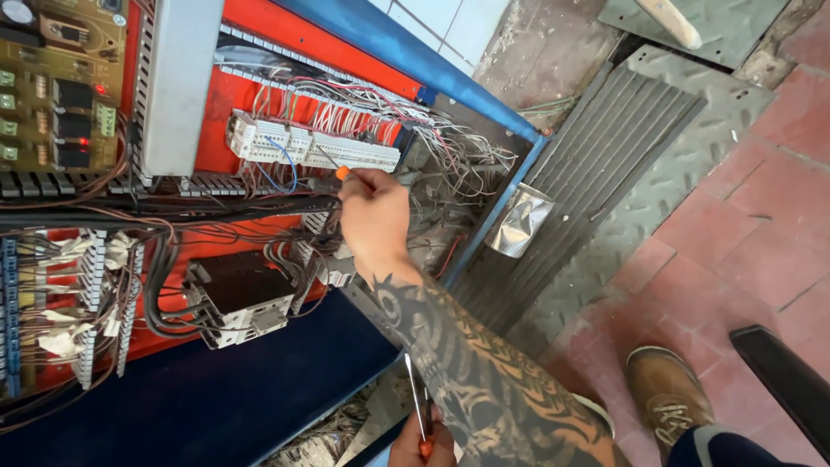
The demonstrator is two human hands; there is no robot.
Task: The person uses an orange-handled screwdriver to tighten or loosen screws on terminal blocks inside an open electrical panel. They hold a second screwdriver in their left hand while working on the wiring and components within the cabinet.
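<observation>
Right hand (373,216): closed on an orange-handled screwdriver (331,164), tip at the white terminal strip (311,149). Left hand (421,443): below the strip, gripping a second screwdriver (418,405). Wires (450,164) beside the strip hang loose; the cabinet stands open, wiring apparently unfinished.

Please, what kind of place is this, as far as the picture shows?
Probably an industrial site or workshop: an open electrical cabinet with a white terminal strip and tangled wiring, beside steel tread-plate flooring. The right hand holds an orange-handled screwdriver at the strip.
</observation>
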